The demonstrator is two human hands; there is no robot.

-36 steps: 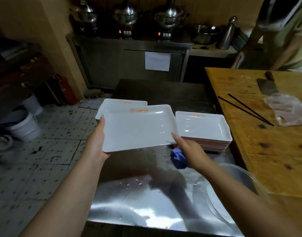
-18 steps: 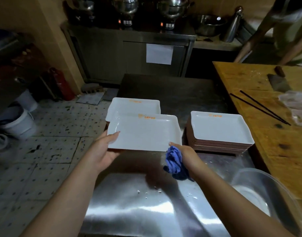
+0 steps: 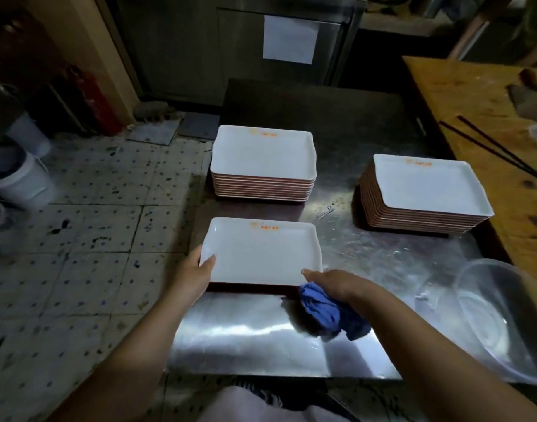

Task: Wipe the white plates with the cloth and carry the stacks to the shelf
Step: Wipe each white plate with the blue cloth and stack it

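I hold a single white rectangular plate (image 3: pixel 261 251) just above the steel table (image 3: pixel 367 263), near its left front. My left hand (image 3: pixel 194 275) grips the plate's near left corner. My right hand (image 3: pixel 337 284) pinches its near right corner with the thumb while a crumpled blue cloth (image 3: pixel 328 315) hangs from the same hand. Behind the held plate stands a stack of white plates (image 3: pixel 264 159). A second stack (image 3: pixel 425 190) stands at the right of the table, by the wooden counter.
A clear plastic bowl (image 3: pixel 504 318) sits on the table's near right corner. The wooden counter (image 3: pixel 474 95) on the right carries a cleaver (image 3: pixel 526 99) and dark chopsticks (image 3: pixel 492 147). White buckets (image 3: pixel 21 175) and a red extinguisher (image 3: pixel 90 99) stand on the tiled floor at left.
The plate has come down and toward me, from in front of the left stack to low over the table's near part. My view has tilted downward. The cloth stays in my right hand.
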